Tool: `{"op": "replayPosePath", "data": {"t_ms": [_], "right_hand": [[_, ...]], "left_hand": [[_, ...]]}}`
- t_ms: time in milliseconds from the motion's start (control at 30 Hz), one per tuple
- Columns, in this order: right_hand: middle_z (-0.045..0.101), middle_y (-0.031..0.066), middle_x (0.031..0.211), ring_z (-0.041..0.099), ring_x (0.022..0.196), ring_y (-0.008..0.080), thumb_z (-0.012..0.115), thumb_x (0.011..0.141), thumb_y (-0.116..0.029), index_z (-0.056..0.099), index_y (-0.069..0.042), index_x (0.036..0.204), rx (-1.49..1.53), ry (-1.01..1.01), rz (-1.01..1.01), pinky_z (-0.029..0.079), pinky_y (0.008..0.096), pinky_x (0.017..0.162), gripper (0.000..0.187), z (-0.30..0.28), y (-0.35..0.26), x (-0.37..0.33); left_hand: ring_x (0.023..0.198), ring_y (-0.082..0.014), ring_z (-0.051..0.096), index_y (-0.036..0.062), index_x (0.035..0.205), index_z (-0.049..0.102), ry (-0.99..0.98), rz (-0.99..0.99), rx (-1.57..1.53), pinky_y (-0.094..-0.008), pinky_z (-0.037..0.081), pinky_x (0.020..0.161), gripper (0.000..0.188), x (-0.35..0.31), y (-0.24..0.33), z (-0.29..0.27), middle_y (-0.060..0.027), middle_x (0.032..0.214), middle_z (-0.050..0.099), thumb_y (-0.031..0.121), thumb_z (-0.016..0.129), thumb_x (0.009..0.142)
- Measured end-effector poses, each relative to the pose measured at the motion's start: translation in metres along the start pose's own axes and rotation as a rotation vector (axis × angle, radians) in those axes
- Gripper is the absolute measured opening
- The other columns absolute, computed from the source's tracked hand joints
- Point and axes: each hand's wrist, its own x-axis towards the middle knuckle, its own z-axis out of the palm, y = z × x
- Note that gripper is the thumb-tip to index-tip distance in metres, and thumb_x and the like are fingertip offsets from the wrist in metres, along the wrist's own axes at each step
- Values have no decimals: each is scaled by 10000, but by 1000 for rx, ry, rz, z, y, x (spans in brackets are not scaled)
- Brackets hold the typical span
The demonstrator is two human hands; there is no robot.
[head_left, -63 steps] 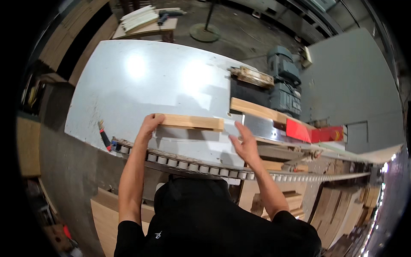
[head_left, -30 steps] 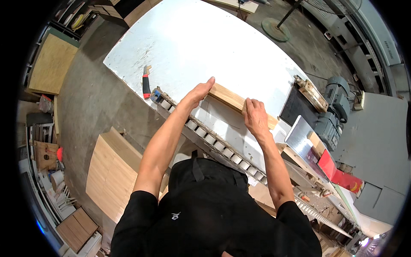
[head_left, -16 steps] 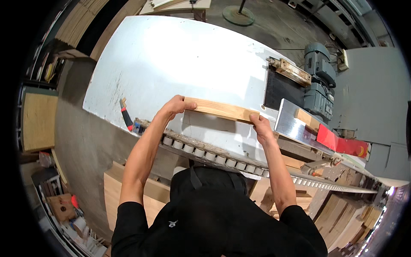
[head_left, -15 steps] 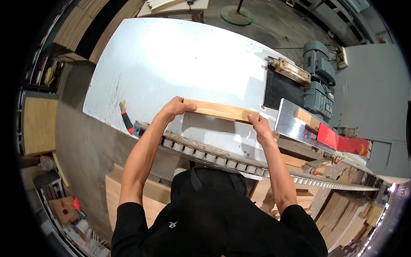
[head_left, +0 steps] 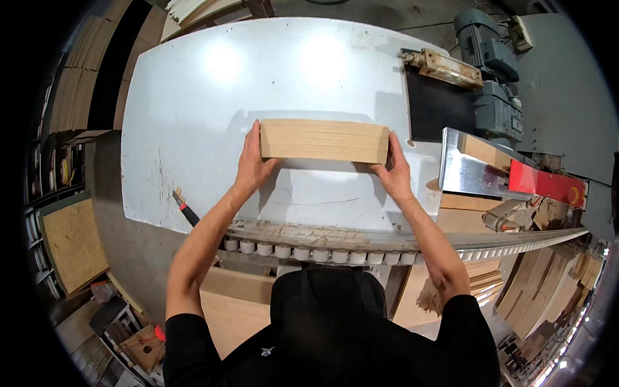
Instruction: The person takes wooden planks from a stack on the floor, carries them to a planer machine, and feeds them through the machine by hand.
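Observation:
A short pale wooden board (head_left: pixel 324 141) is held crosswise between my hands over the white worktable (head_left: pixel 187 129), its broad face showing. At its left end, my left hand (head_left: pixel 254 159) grips with the fingers along the end edge and the thumb at the near side. My right hand (head_left: pixel 394 164) clasps the opposite end in the same manner. A shadow lies on the tabletop around the board. Left of my left forearm, a utility knife (head_left: pixel 186 209) with a red and black handle rests near the table's front edge.
A row of white rollers (head_left: pixel 303 253) runs along the near edge. To the right stand a metal plate (head_left: pixel 474 164) bearing a wood piece, a red guard (head_left: pixel 547 183), a grey motor (head_left: pixel 485 45) and a cylinder (head_left: pixel 449 69). Stacked boards (head_left: pixel 538 284) lie at lower right.
The board has turned from its narrow edge to its broad face and moved slightly farther from me. Both hands have shifted their grip to its ends. The view has turned a little.

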Motion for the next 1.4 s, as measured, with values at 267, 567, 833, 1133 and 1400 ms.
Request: {"op": "replayPosePath", "data": {"t_ms": [267,567,833,1133,1400], "right_hand": [[226,192,1602,254,1467,356,815,695,-31,-15,-63,1569,-463,-141,-74,267,407,1198,1206,-3,-21,20],[328,150,1567,333,1419,241,751,692,45,237,-35,1555,-306,-64,-128,280,341,1156,1008,-11,-5,15],[393,137,1510,420,1325,259,693,822,-14,355,-37,1517,157,-337,-286,344,388,1119,773,-22,-121,-17],[497,190,1406,502,1257,285,722,837,-116,370,42,1477,83,-1167,-282,383,411,1076,747,35,-152,-169],[576,120,1298,562,1173,223,823,699,-133,418,37,1445,-141,-1689,-55,439,345,1017,866,57,-116,-440]], "left_hand": [[1443,-467,200,17,1539,179,-133,64,101,-603,121,1171,1151,18,-27,-7,-221,1524,334,296,858,653],[1457,-440,219,53,1547,217,-38,158,-112,-552,146,1187,1103,0,-15,-29,-218,1554,315,373,844,698],[1373,-373,338,34,1546,221,562,101,-432,-417,318,1154,1203,-205,83,-98,-233,1446,374,395,916,632],[1353,-370,382,-24,1516,267,1173,-514,-399,-413,325,1137,1098,-553,229,63,-235,1463,377,342,870,674],[1316,-332,464,0,1502,334,1408,-1157,-655,-374,397,1091,976,-781,397,258,-214,1437,437,409,822,761]]}}
